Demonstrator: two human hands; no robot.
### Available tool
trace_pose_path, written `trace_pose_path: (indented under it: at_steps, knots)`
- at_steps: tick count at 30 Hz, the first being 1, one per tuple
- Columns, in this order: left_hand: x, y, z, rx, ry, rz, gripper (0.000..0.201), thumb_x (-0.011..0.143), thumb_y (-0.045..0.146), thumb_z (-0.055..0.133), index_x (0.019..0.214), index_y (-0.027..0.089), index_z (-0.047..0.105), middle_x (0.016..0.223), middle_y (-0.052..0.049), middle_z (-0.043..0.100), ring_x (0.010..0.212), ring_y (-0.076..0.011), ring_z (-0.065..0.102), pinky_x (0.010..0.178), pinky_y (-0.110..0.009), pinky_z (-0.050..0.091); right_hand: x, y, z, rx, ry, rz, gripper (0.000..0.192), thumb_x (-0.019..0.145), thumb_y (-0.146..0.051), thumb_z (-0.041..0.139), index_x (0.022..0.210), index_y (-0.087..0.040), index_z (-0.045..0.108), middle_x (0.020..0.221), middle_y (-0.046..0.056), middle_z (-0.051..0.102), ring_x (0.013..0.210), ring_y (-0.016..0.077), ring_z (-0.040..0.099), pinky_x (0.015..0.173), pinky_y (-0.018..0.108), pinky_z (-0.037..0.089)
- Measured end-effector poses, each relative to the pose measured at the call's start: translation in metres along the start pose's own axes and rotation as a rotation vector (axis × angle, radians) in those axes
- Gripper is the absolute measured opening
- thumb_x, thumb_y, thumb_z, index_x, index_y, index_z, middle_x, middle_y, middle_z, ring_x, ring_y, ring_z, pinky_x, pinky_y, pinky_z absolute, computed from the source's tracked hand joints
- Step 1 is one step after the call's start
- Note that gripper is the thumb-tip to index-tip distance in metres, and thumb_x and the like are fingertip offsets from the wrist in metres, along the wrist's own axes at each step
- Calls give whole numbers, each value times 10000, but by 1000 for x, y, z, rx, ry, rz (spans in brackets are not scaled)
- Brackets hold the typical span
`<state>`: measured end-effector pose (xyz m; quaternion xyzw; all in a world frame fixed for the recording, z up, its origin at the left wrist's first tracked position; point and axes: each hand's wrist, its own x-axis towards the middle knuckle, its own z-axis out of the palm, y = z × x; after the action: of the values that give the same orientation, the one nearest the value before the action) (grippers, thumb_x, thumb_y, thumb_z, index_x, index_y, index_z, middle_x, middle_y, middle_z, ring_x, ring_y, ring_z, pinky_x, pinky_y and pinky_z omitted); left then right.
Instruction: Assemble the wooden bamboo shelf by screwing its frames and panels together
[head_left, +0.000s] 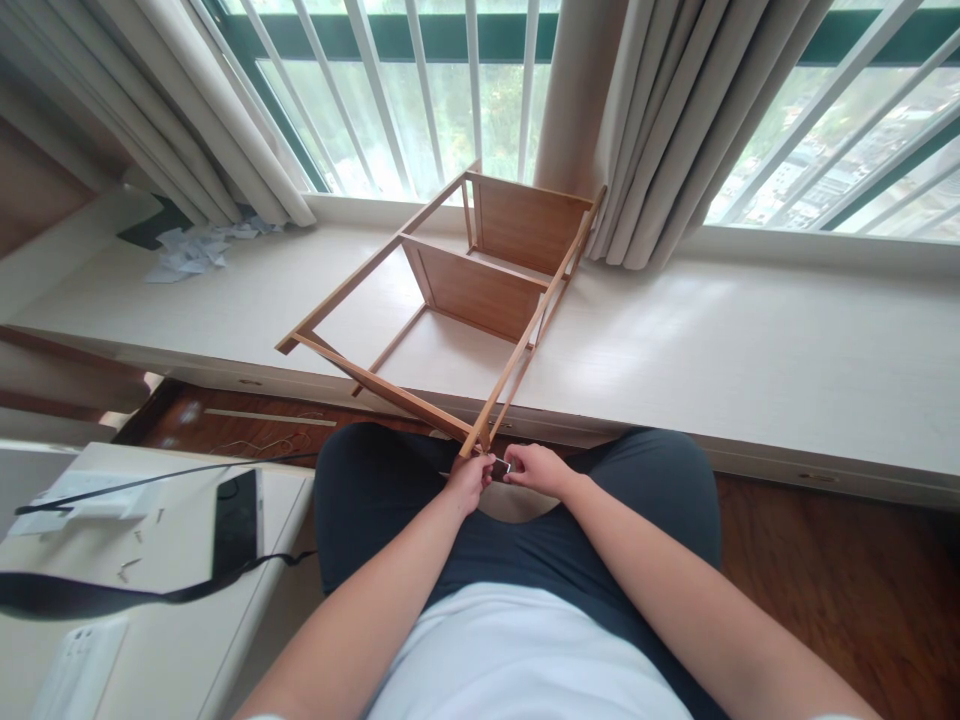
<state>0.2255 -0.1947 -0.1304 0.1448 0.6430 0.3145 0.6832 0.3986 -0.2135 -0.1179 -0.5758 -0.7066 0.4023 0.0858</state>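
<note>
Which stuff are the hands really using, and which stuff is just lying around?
In use:
left hand
right hand
wooden shelf frame
small metal piece between the hands

Lying about:
crumpled paper on the window ledge
phone
black strap
loose screws

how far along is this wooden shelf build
Mostly framed: the light-brown wooden shelf frame lying on the pale window ledge already has two panels fitted. In hand: left hand and right hand work a small metal piece at its near corner. The near section remains open.
</note>
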Motion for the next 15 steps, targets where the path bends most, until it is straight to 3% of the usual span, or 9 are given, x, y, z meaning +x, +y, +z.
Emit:
trace_pose_path:
  at_steps: [7, 11, 15]
  knots:
    - [0, 0, 1, -8, -4, -1, 277, 631, 50, 805, 805, 150, 614, 654, 21, 621, 533, -71, 553, 499, -187, 364, -1, -2, -2, -72, 28, -38, 172, 867, -375, 695, 976, -247, 733, 829, 18, 730, 740, 168, 625, 643, 253, 353]
    - [-1, 0, 0, -4, 0, -1, 258, 643, 48, 791, 794, 149, 608, 644, 26, 610, 539, -71, 552, 491, -183, 361, 3, 7, 3, 127, 32, -66, 161, 902, -298, 619, 905, -213, 756, 824, 19, 730, 740, 152, 624, 672, 246, 389]
    - [-2, 0, 0, 2, -6, -1, 263, 646, 56, 801, 808, 147, 615, 672, 16, 628, 550, -71, 555, 496, -185, 363, 8, 15, 11, 367, -31, -25, 206, 913, -261, 565, 840, -162, 729, 627, -7, 639, 601, 125, 568, 641, 232, 414]
